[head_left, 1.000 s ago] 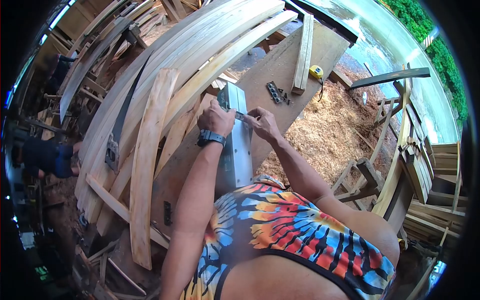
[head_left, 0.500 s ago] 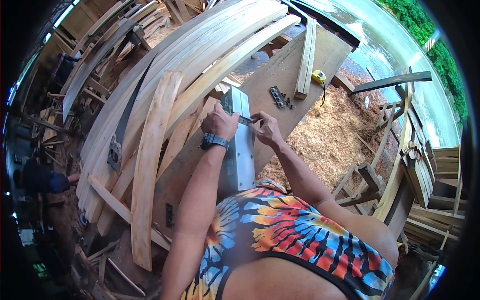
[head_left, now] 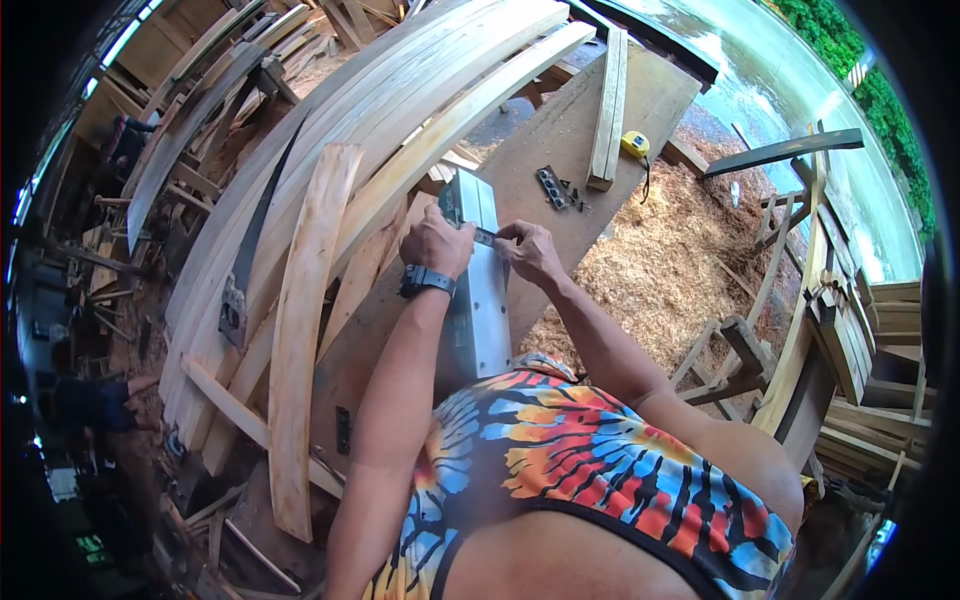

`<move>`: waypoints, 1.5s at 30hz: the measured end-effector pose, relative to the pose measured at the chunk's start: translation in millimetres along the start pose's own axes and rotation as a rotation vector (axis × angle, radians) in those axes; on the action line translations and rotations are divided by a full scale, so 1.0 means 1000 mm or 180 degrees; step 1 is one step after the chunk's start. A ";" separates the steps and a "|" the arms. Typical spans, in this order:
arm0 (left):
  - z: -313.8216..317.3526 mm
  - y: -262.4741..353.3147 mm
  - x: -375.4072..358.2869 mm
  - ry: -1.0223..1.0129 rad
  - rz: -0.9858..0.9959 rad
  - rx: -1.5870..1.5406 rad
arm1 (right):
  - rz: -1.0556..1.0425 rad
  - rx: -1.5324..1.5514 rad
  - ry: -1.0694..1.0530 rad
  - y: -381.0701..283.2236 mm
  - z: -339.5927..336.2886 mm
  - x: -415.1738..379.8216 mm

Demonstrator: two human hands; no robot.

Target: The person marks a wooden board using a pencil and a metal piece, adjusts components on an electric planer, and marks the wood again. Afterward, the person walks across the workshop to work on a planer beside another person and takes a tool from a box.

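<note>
An electric hand planer lies on the board in front of me with its silvery metal sole facing up and its green body showing at the side. A narrow dark metal strip, apparently the planer blade, lies across the gap in the sole. My left hand, with a watch on the wrist, is closed at the strip's left end, its fingers curled over the planer's edge. At the other end, my right hand pinches the strip between thumb and fingers. My fingers partly hide both ends.
A dark slotted metal part with small bolts lies farther along the board. Near it are a yellow tape measure and a wood batten. Long curved planks and a handsaw lie left. Shavings cover the ground right.
Both hands stay at the strip, with my right fingers shifted slightly. The view has moved a little. At the far left, another person's arm and dark clothing have shifted lower.
</note>
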State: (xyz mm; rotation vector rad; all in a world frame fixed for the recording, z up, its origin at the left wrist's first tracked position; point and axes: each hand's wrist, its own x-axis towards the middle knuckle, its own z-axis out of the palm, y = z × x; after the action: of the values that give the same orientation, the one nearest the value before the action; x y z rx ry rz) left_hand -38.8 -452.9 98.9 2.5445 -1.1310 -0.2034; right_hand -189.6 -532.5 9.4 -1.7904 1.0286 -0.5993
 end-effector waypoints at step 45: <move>-0.020 -0.001 -0.045 -0.0004 0.0602 -0.0474 | 0.1624 0.1859 -0.0659 -0.004 -0.014 -0.014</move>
State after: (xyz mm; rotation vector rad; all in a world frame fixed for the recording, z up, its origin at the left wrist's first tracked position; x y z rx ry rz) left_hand -62.4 -413.9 116.2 2.2930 -1.2975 -0.2318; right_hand -205.9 -526.7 19.1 -1.0038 0.9872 -0.3352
